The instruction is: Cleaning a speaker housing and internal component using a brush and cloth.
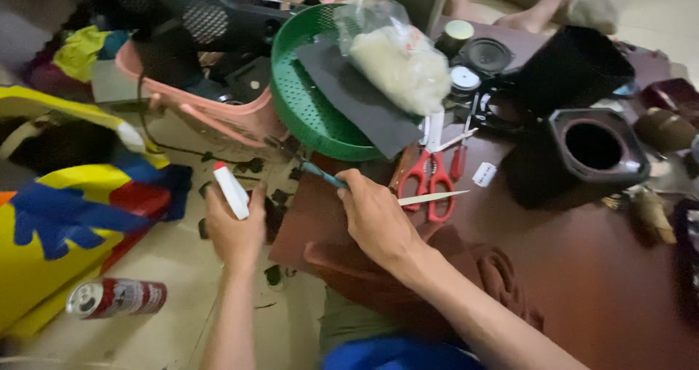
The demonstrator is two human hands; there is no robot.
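Note:
My left hand (234, 228) grips a small white tube with a red tip (231, 189), held upright over the floor beside the low brown table (597, 283). My right hand (375, 217) rests on the table's left edge and holds a thin teal-handled tool (324, 175) that points up and left. Just right of that hand lie red-handled scissors (431, 181) with pale blades, on the table top.
A green perforated basket (302, 101) holds a dark sheet (357, 97) and a clear bag of pale stuff (399, 61). Black speaker boxes (590, 152) and loose speaker cones (486, 53) stand behind. A pink basket (211, 115), a red can (116, 297) and dark scraps lie on the floor.

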